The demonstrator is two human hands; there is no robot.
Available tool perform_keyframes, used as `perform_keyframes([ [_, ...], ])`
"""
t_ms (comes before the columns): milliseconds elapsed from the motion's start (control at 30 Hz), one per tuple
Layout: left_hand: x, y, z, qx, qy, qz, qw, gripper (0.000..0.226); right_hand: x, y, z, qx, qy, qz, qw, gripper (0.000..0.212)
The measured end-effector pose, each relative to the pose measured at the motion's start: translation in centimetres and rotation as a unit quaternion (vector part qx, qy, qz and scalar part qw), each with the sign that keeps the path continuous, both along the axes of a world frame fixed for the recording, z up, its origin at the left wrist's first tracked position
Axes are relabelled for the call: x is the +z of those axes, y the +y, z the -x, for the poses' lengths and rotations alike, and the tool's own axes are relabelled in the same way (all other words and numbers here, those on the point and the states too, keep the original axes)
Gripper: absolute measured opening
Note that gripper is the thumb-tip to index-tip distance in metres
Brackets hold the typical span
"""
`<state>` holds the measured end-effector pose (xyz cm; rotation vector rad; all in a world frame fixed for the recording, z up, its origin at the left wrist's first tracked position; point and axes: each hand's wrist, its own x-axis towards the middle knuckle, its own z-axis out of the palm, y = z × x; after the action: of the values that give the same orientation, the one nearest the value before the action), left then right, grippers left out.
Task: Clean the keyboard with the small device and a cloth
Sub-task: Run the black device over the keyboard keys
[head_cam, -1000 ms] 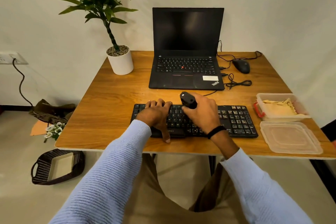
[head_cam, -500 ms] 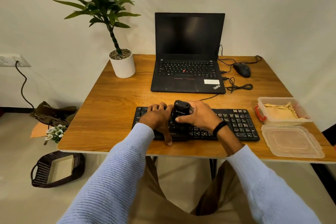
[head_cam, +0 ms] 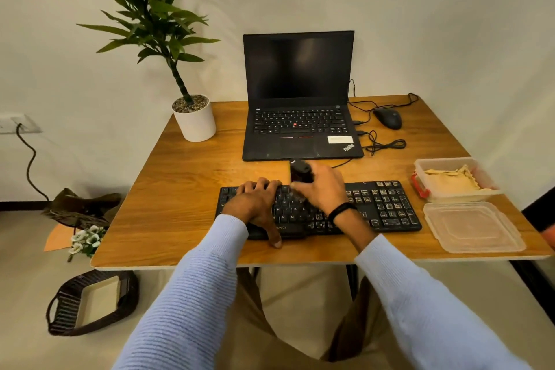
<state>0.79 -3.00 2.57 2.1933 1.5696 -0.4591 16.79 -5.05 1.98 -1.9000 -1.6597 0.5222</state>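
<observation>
Place: a home desk corner or small office.
Desk: a wooden table (head_cam: 180, 189) set against a plain pale wall.
Behind the keyboard (head_cam: 375, 207): an open laptop (head_cam: 300, 93), with a corded mouse (head_cam: 388, 117) to its right.
Left of the laptop: a potted plant (head_cam: 192, 117).
On the floor, left of the table: a woven basket (head_cam: 90, 303) and a wall socket (head_cam: 18, 123) with a cord plugged in.

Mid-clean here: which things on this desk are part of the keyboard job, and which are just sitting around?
In the job:
keyboard, steadied by the left hand
small black device, in the right hand
cloth in the open tub

Just lying about:
laptop
mouse
potted plant
tub lid
</observation>
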Motion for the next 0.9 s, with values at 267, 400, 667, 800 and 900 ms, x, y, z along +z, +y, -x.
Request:
perform_keyframes([
  [267, -0.4, 0.2, 0.1, -0.005, -0.002, -0.008, 1.0, 0.142, -0.7, -0.3, 0.5, -0.127, 0.044, 0.0, 0.991, 0.038],
  [400, -0.7, 0.4, 0.4, -0.005, -0.013, -0.021, 1.0, 0.144, -1.3, -1.5, 3.0, -0.191, 0.008, -0.053, 0.98, 0.042],
  [667, -1.9, 1.3, 1.2, -0.008, -0.038, -0.018, 0.999, 0.147, -0.9, -0.2, 2.2, -0.293, 0.05, -0.02, 0.955, 0.038],
  [800, -1.8, 1.1, 1.1, -0.006, -0.04, -0.017, 0.999, 0.144, -1.5, -0.1, 4.3, -0.154, 0.067, -0.025, 0.985, 0.023],
  [900, -1.8, 1.2, 1.2, 0.006, -0.052, -0.005, 0.999, 0.146, -1.0, 0.4, 1.0, -0.251, 0.073, -0.027, 0.965, 0.032],
])
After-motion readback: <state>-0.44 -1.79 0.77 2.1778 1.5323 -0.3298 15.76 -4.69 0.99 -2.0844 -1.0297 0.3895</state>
